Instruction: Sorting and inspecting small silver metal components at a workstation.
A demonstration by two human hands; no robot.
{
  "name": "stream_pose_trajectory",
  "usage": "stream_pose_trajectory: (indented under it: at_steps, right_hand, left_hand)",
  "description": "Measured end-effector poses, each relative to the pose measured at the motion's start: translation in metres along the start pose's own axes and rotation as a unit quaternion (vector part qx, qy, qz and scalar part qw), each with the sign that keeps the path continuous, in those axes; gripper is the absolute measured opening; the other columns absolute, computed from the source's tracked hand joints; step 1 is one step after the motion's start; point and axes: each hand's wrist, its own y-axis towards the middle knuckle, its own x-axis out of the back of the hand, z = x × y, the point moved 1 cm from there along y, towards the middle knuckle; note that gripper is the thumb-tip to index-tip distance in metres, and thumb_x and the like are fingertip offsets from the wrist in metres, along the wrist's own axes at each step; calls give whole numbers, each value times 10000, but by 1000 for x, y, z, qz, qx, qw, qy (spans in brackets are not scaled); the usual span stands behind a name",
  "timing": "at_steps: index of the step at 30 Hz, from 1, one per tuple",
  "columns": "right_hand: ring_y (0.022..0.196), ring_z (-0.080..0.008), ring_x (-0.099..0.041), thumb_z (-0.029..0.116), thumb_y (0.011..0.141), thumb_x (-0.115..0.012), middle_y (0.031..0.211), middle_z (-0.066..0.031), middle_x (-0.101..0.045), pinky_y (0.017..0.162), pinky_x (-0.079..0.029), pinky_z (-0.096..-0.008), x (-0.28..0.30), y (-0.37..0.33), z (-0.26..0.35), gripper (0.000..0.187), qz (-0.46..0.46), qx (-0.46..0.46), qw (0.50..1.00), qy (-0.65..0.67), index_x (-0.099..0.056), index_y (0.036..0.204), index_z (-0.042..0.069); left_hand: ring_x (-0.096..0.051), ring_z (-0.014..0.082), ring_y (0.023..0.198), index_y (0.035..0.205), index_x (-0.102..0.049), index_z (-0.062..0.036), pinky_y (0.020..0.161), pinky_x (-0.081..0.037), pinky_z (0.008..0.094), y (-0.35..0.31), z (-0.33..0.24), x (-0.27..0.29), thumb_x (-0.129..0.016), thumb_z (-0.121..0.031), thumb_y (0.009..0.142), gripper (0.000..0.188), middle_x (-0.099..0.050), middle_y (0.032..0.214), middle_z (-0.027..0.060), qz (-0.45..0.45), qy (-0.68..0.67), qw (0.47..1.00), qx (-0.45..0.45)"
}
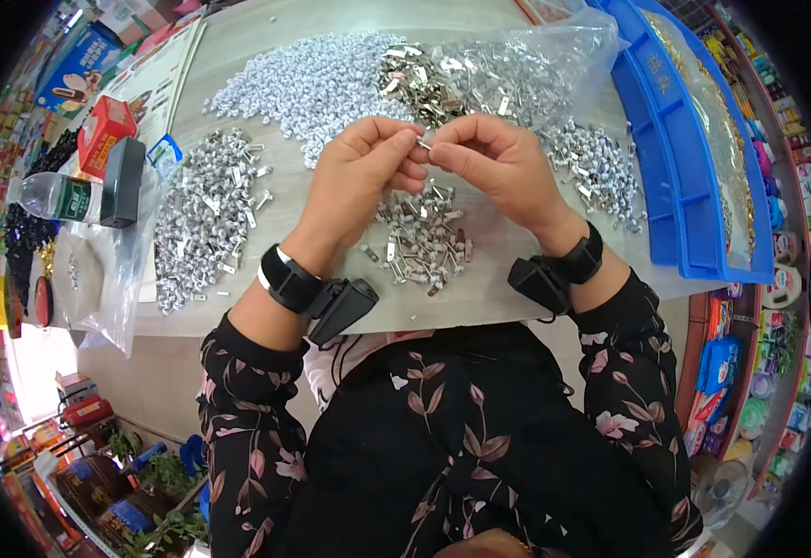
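A small metal piece (425,144) is pinched in the fingertips of the left hand (365,169) and of the right hand (498,169), held over the table (498,265) near a pile of small parts (419,237).

At left, a clear, green-labelled bottle (59,197) is beside a dark grey box (123,184), with a red carton (107,137) near both. Leafy green plants (171,471) occupy the lower left; shelves (748,325) at far right bear colourful packages (719,365).
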Motion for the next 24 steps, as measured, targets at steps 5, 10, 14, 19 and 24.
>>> stream_pose_trajectory:
  at_steps: [5,10,14,19,24]
  right_hand:
    - [838,-74,-571,85,855,-616,914,-24,-616,757,-463,-205,-4,-1,5,135,-10,38,986,-161,-603,959,-1]
    - [823,-74,-575,81,854,-618,911,-29,-618,744,-466,-202,-6,-1,0,125,-25,79,978,-193,-607,949,1]
    - [813,-74,-577,78,853,-620,894,-24,-617,739,-467,-204,-6,-1,-3,117,-30,68,995,-62,-609,945,6]
    - [810,-80,-579,74,854,-619,891,-30,-619,738,-471,-210,-7,0,-7,115,-29,80,991,-102,-606,945,5]
    - [803,-86,-582,72,855,-617,876,-35,-618,733,-476,-215,-7,4,-11,96,-14,89,993,-74,-601,924,6]
  left_hand:
    - [-597,99,676,1033,-558,10,609,-508,207,1,3,0,-514,-126,918,183,-614,825,64,-7,14,1000,-18]
    - [-609,115,699,1028,-555,13,628,-519,217,0,3,-1,-505,-125,922,181,-614,829,68,-15,-9,1000,-23]
    - [-621,128,706,996,-546,33,626,-531,230,-1,2,-4,-519,-114,911,171,-620,829,91,-22,-6,999,-46]
    - [-631,123,703,958,-554,41,619,-537,232,-5,8,-7,-534,-84,898,140,-633,814,97,-43,121,976,-174]
    - [-635,117,696,956,-560,39,615,-537,231,-5,6,-6,-533,-60,894,120,-640,811,94,-44,98,983,-146]
